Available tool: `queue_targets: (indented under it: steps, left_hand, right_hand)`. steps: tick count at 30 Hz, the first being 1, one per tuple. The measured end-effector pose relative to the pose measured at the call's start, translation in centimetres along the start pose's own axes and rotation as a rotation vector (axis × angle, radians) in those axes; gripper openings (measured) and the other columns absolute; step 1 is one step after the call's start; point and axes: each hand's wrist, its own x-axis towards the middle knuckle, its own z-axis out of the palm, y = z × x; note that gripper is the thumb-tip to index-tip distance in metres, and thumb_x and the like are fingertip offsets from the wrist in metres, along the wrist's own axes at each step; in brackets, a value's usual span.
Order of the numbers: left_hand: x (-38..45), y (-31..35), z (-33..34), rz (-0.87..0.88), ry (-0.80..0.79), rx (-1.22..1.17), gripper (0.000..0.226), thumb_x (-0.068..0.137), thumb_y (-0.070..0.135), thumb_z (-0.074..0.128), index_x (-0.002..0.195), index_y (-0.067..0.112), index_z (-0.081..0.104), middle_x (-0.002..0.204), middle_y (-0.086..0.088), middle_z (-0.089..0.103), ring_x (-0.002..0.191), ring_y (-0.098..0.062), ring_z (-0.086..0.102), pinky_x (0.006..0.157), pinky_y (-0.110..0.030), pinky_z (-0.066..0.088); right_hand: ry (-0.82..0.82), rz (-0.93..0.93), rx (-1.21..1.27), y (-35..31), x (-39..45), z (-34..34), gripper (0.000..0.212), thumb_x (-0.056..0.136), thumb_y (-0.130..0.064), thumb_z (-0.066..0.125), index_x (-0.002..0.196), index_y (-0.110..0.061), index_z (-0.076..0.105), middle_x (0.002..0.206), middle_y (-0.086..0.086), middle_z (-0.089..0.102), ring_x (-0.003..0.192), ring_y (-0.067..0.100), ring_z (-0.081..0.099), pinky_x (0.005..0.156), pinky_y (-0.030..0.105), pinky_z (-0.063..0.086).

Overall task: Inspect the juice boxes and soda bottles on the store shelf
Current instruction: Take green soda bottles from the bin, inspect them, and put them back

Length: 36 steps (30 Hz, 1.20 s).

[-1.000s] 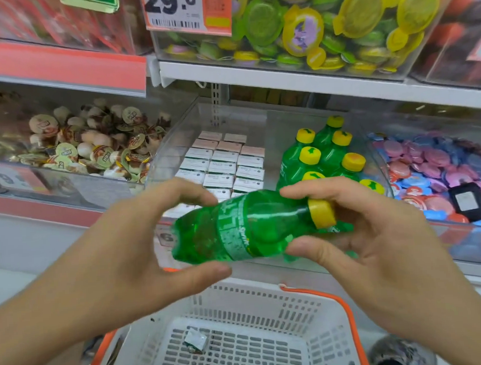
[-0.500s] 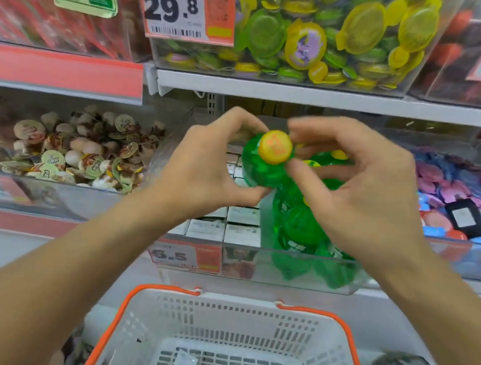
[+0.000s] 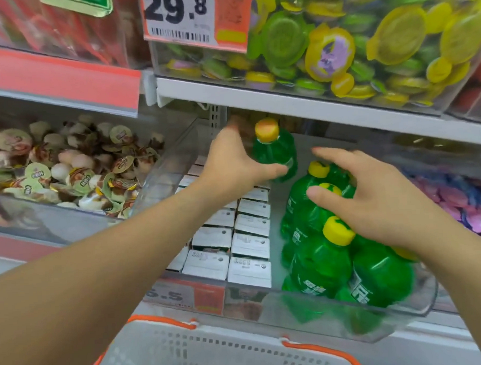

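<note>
My left hand (image 3: 234, 162) grips a small green soda bottle (image 3: 276, 150) with a yellow cap, held upright deep inside the clear shelf bin, above the back rows. My right hand (image 3: 372, 201) hovers with fingers spread over several more green soda bottles (image 3: 322, 258) standing at the right of the bin, holding nothing. Rows of white juice boxes (image 3: 236, 243) fill the left half of the same bin, tops facing up. The lower part of the held bottle is hidden by my left hand.
The clear bin's front wall (image 3: 267, 308) carries an orange price tag. A white basket with orange rim (image 3: 213, 346) sits below. Jelly cups (image 3: 76, 167) fill the left bin, pink and blue sweets (image 3: 460, 200) the right one. The upper shelf edge (image 3: 313, 107) hangs just above the bottle.
The bottle went from lying sideways between both hands to upright, then moved back into the bin in my left hand alone. My right hand let go and spread over the other bottles.
</note>
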Motion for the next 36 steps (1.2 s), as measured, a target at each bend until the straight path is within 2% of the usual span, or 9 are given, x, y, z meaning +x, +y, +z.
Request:
queue_targets:
  steps: [4, 8, 15, 18, 21, 23, 27, 31, 36]
  left_hand:
    - [1.9, -0.6, 2.7, -0.094, -0.052, -0.092, 0.071, 0.052, 0.041, 0.095, 0.110, 0.017, 0.061, 0.105, 0.002, 0.069, 0.100, -0.016, 0.066, 0.090, -0.039, 0.056]
    - [3.0, -1.1, 5.1, -0.151, -0.137, -0.089, 0.070, 0.064, 0.041, 0.090, 0.120, 0.016, 0.058, 0.116, -0.002, 0.066, 0.105, -0.021, 0.064, 0.095, -0.039, 0.053]
    - [4.3, -0.2, 7.1, -0.205, -0.411, 0.035, 0.042, 0.091, 0.034, 0.068, 0.128, 0.015, 0.062, 0.128, -0.011, 0.065, 0.114, -0.030, 0.063, 0.098, -0.042, 0.051]
    - [4.4, 0.7, 6.3, -0.241, -0.481, 0.169, 0.036, 0.101, 0.029, 0.054, 0.130, 0.011, 0.062, 0.135, -0.013, 0.060, 0.119, -0.029, 0.059, 0.097, -0.035, 0.048]
    - [4.0, 1.2, 5.8, -0.303, -0.452, 0.136, 0.031, 0.102, 0.019, 0.047, 0.123, 0.004, 0.064, 0.127, -0.016, 0.064, 0.096, -0.023, 0.058, 0.077, -0.027, 0.043]
    - [3.6, 1.2, 6.0, -0.296, -0.494, 0.112, 0.029, 0.102, 0.011, 0.041, 0.119, -0.001, 0.063, 0.123, -0.020, 0.063, 0.091, -0.021, 0.052, 0.074, -0.028, 0.041]
    - [2.8, 1.3, 7.0, -0.338, -0.477, 0.067, 0.029, 0.101, 0.007, 0.038, 0.116, -0.005, 0.061, 0.121, -0.025, 0.062, 0.105, -0.033, 0.061, 0.084, -0.039, 0.050]
    - [2.2, 1.9, 7.5, -0.379, -0.444, 0.049, 0.029, 0.100, 0.014, 0.043, 0.116, 0.000, 0.064, 0.123, -0.022, 0.064, 0.114, -0.036, 0.059, 0.090, -0.036, 0.050]
    - [0.5, 4.6, 4.5, -0.416, -0.254, -0.094, 0.038, 0.099, 0.036, 0.052, 0.116, 0.003, 0.056, 0.120, -0.015, 0.061, 0.110, -0.032, 0.061, 0.094, -0.048, 0.054]
  right_hand:
    - [-0.006, 0.041, -0.004, 0.1, 0.0, 0.0, 0.063, 0.088, -0.052, 0.063, 0.146, -0.039, 0.044, 0.146, -0.011, 0.050, 0.135, 0.012, 0.045, 0.103, 0.026, 0.034]
    - [0.012, 0.040, -0.002, 0.4, -0.1, 0.4, 0.057, 0.087, -0.053, 0.062, 0.140, -0.036, 0.052, 0.141, -0.014, 0.052, 0.129, 0.008, 0.049, 0.099, 0.023, 0.035]
    - [0.024, 0.041, 0.080, 1.1, -0.1, 0.4, 0.057, 0.085, -0.054, 0.065, 0.138, -0.039, 0.050, 0.135, -0.020, 0.054, 0.130, 0.005, 0.048, 0.101, 0.025, 0.038]
    - [0.013, 0.038, 0.089, 1.2, -0.2, 0.4, 0.054, 0.085, -0.055, 0.063, 0.136, -0.039, 0.052, 0.137, -0.022, 0.052, 0.130, 0.003, 0.046, 0.104, 0.025, 0.037]
    - [0.027, 0.043, 0.107, 1.2, -0.4, 0.2, 0.049, 0.086, -0.052, 0.066, 0.131, -0.037, 0.057, 0.132, -0.021, 0.057, 0.127, 0.003, 0.050, 0.102, 0.025, 0.039]
    - [0.080, 0.044, 0.112, 1.2, -0.7, 0.0, 0.041, 0.085, -0.050, 0.068, 0.123, -0.037, 0.063, 0.125, -0.018, 0.062, 0.122, 0.005, 0.055, 0.101, 0.027, 0.041]
    - [0.156, 0.045, 0.105, 1.5, -2.2, -1.0, 0.032, 0.083, -0.049, 0.068, 0.111, -0.035, 0.070, 0.114, -0.016, 0.068, 0.112, 0.007, 0.061, 0.098, 0.030, 0.046]
    - [0.177, 0.022, 0.210, 3.5, -4.8, -2.0, 0.040, 0.077, -0.058, 0.064, 0.109, -0.035, 0.070, 0.111, -0.019, 0.067, 0.105, 0.003, 0.064, 0.097, 0.034, 0.051]
    - [0.146, -0.019, 0.249, 5.5, -8.4, -3.1, 0.031, 0.079, -0.062, 0.067, 0.101, -0.041, 0.071, 0.110, -0.025, 0.066, 0.106, -0.004, 0.061, 0.089, 0.015, 0.048]
